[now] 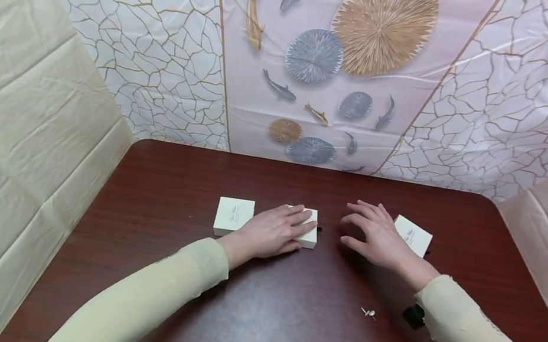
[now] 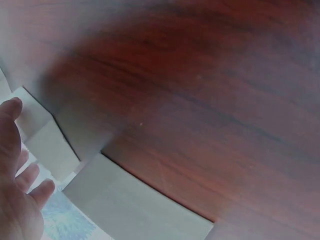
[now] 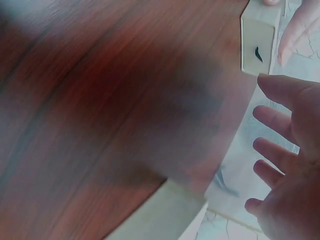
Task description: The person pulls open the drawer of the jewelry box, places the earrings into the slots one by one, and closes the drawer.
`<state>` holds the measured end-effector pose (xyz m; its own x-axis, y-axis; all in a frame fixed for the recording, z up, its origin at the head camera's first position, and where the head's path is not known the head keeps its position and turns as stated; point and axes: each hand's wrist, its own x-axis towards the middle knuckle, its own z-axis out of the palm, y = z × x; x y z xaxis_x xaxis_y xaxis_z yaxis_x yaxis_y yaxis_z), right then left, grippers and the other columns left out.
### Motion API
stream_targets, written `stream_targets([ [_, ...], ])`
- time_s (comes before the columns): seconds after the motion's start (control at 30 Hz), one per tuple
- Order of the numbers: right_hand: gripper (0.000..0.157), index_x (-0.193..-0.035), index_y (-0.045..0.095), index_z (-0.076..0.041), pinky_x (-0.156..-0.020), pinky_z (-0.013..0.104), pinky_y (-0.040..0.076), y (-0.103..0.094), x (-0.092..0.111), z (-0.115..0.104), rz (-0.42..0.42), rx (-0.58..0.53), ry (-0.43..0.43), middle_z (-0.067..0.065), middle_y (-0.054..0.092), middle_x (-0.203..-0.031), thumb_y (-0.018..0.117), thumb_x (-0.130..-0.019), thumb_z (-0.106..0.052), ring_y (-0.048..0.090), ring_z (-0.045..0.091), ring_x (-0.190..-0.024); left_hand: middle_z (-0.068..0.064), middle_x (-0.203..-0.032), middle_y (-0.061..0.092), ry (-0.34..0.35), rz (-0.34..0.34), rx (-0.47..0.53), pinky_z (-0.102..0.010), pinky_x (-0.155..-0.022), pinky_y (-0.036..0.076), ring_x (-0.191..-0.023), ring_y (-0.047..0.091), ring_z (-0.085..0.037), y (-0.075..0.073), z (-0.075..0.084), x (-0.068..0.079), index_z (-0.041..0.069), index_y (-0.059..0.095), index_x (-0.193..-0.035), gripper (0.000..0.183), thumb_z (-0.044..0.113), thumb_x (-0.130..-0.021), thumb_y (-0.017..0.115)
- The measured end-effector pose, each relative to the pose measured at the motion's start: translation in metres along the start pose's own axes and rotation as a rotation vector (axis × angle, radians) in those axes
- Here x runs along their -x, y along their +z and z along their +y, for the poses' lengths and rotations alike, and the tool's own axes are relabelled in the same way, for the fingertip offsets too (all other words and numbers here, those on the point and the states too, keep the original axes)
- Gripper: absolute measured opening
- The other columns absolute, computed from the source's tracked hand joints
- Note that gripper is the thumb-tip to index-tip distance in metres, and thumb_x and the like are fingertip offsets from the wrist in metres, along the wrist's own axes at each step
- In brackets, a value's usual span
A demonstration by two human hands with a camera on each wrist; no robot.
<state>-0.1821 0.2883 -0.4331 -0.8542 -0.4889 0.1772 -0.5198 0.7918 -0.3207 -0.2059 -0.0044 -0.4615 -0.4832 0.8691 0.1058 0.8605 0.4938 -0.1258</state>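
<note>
My left hand (image 1: 270,233) rests with extended fingers on top of the middle white box (image 1: 309,237), covering much of it. That box has a small black pull tab on its right side, clear in the right wrist view on its end face (image 3: 250,47). To the left sits another white box (image 1: 233,216) with faint print on its lid. My right hand (image 1: 377,235) hovers with spread, slightly bent fingers and holds nothing. Just beside it, a third white box (image 1: 415,235) lies at an angle, partly hidden behind the hand.
Small shiny metal pieces (image 1: 368,313), too small to identify, lie on the dark red-brown table (image 1: 281,328) nearer to me. A black object (image 1: 414,316) shows under the right sleeve's cuff. Patterned cloth (image 1: 288,113) hangs behind the table, with beige cloth at both sides.
</note>
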Motion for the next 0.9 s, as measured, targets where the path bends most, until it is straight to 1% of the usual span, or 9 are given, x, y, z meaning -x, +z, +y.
stream_targets([
  [0.2,0.049,-0.134,0.070,-0.002,-0.118,0.078,0.024,-0.018,0.019,0.009,-0.005,0.053,0.021,0.030,0.056,-0.150,0.085,-0.092,-0.023,0.041,0.052,-0.147,-0.011,-0.167,0.045,-0.015,-0.018,0.011,-0.045,-0.126,0.037,-0.156,0.041,-0.030,-0.010,0.001,-0.001,0.016,0.046,-0.164,0.061,0.042,-0.110,0.060],
  [0.3,0.053,-0.137,0.068,-0.001,-0.118,0.076,0.026,-0.027,0.029,0.015,0.003,0.072,0.040,0.030,0.055,-0.151,0.085,-0.092,-0.022,0.040,0.053,-0.147,-0.011,-0.168,0.043,-0.026,-0.029,0.014,-0.045,-0.125,0.037,-0.156,0.040,-0.029,-0.016,0.003,-0.001,0.017,0.045,-0.164,0.063,0.043,-0.109,0.060],
  [0.4,0.054,-0.139,0.067,0.000,-0.117,0.076,0.027,-0.034,0.041,0.022,0.032,0.085,0.057,0.030,0.055,-0.151,0.085,-0.091,-0.019,0.041,0.053,-0.146,-0.011,-0.168,0.043,-0.041,-0.031,0.024,-0.046,-0.125,0.038,-0.156,0.041,-0.029,-0.022,0.005,0.000,0.017,0.046,-0.164,0.063,0.043,-0.109,0.061],
  [0.57,0.057,-0.139,0.066,-0.001,-0.111,0.079,0.032,-0.037,0.058,0.037,0.084,0.127,0.066,0.031,0.057,-0.147,0.087,-0.088,-0.018,0.045,0.055,-0.142,-0.010,-0.169,0.041,-0.076,-0.040,0.051,-0.048,-0.124,0.039,-0.156,0.040,-0.028,-0.030,0.010,0.005,0.019,0.046,-0.164,0.065,0.046,-0.108,0.062],
  [0.73,0.061,-0.141,0.063,0.002,-0.109,0.080,0.034,-0.035,0.071,0.049,0.077,0.155,0.096,0.033,0.055,-0.147,0.086,-0.088,-0.018,0.046,0.057,-0.139,-0.010,-0.170,0.040,-0.112,-0.053,0.099,-0.049,-0.125,0.037,-0.157,0.039,-0.029,-0.037,0.017,0.011,0.018,0.043,-0.166,0.068,0.048,-0.107,0.062],
  [0.9,0.062,-0.140,0.063,0.005,-0.106,0.078,0.038,-0.031,0.081,0.057,0.096,0.168,0.091,0.036,0.055,-0.145,0.087,-0.086,-0.017,0.048,0.059,-0.135,-0.010,-0.170,0.041,-0.117,-0.057,0.095,-0.050,-0.124,0.039,-0.156,0.041,-0.029,-0.043,0.028,0.015,0.018,0.043,-0.166,0.069,0.049,-0.107,0.062],
])
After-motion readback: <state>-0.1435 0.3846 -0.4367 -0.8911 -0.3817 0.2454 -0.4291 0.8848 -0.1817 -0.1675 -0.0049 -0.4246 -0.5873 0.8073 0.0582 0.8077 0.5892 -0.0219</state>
